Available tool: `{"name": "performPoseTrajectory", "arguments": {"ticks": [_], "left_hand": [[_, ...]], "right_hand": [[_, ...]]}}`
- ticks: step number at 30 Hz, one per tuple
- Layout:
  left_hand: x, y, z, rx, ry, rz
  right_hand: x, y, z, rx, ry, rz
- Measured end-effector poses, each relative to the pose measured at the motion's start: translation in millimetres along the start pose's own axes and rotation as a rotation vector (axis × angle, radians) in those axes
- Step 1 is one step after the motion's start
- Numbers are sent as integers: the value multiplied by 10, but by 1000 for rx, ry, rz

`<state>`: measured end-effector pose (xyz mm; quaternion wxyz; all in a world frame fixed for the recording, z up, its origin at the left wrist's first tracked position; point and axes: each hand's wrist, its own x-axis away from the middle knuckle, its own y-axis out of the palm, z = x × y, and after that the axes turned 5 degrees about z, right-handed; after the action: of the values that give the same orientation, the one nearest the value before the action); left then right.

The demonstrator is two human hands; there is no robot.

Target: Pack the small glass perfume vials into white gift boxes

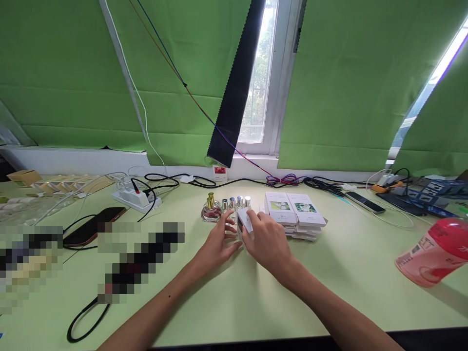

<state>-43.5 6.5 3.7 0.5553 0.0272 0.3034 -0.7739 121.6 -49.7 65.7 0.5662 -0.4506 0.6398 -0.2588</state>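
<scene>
Both forearms reach forward over the surface (234,302). Right hand (268,241) grips a small box (244,222); left hand (218,241) fingers spread open, touching its left side.

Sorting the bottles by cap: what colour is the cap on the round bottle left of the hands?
Gold, on the round bottle; the head view shows it best.

Pink bottle (433,256) lying right; power strip (136,199), phone (94,226) left.
</scene>
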Motion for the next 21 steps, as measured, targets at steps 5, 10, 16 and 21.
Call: {"name": "performPoseTrajectory", "arguments": {"ticks": [5,10,16,21], "left_hand": [[-2,51,-27,45,-4,-37],[12,72,-63,-10,14,-50],[30,73,-52,-61,26,-57],[33,74,-41,-81,40,-62]], "right_hand": [[-108,-254,-109,116,93,-259],[-199,-270,-120,138,141,-286],[-317,-172,-55,128,166,-249],[-430,-78,-9,135,169,-231]]}}
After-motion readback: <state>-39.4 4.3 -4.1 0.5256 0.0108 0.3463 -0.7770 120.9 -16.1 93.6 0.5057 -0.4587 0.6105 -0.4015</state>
